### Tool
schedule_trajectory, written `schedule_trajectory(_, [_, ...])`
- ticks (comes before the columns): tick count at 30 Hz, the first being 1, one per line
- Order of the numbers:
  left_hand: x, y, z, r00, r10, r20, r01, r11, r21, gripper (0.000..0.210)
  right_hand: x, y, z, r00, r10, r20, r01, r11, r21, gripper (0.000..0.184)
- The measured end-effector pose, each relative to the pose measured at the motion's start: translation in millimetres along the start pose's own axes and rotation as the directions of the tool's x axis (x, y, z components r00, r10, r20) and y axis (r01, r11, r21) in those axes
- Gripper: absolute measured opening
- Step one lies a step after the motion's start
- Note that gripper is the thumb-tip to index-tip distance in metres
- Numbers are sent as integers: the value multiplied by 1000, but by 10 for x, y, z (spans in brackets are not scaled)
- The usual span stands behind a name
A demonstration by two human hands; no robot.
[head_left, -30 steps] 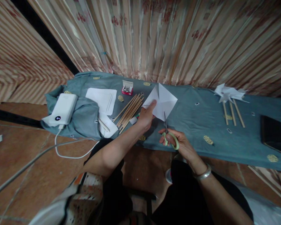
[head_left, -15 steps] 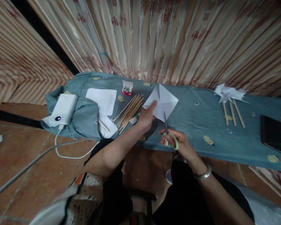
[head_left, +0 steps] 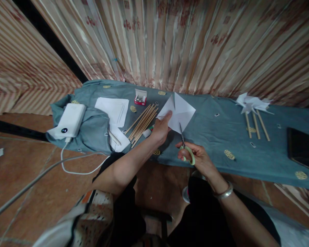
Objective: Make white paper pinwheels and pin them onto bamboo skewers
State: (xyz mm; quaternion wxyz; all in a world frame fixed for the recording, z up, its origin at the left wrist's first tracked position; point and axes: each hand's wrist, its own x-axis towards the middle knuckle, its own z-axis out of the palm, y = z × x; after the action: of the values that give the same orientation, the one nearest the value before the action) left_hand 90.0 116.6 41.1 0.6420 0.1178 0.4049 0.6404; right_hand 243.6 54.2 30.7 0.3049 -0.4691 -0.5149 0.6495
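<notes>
The right hand (head_left: 195, 156) was curled around the scissors (head_left: 182, 139), which met the near edge of the white paper (head_left: 184, 115). The left hand (head_left: 161, 129) pinched that sheet over the table (head_left: 216, 133). Snipping a slit seemed the step in hand; the next move looked to call for a steady sheet and a straight cut. Sticks (head_left: 142, 125) lay to the left, pinwheels (head_left: 252, 103) well to the right.

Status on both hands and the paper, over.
Left hand holding white paper. Right hand holding scissors, blades at paper's near edge. Wooden sticks clear of blades.
</notes>
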Motion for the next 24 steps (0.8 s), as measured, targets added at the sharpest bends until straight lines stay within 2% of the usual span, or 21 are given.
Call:
schedule_trajectory(14, [-53, -21, 33, 999, -36, -15, 37, 999, 13, 9, 25, 32, -13, 999, -24, -27, 23, 999, -44, 51])
schedule_trajectory(24, [-93, -18, 55, 997, -57, -49, 59, 998, 22, 6, 51, 34, 16, 997, 44, -66, -41, 998, 50, 52])
